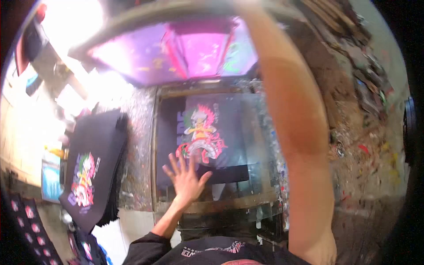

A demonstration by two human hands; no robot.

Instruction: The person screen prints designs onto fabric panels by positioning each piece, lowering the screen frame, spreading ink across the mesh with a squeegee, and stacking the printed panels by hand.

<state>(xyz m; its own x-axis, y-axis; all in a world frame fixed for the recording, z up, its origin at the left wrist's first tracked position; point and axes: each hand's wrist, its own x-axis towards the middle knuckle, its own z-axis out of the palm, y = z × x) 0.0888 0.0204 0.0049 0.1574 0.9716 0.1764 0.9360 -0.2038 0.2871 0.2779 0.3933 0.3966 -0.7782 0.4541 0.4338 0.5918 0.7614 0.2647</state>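
My left hand (187, 181) is open with its fingers spread, over the lower left part of a dark fabric panel (170, 115). The panel lies flat on a framed printing board (260, 194) and bears a colourful cartoon figure print (204, 134) with purple lettering. My right arm reaches far forward, and my right hand (247, 3) is at the upper rim of a raised screen printing frame (145, 20). That hand is blurred and cut by the top edge, so its fingers do not show. The mesh (203, 48) glows pink and purple.
On the left, a stack of dark printed fabric panels (95, 141) carries the same design. More printed pieces (33, 225) lie at the lower left. The table (137, 145) is spattered with paint. Worn wooden pieces (349, 53) lie at the upper right.
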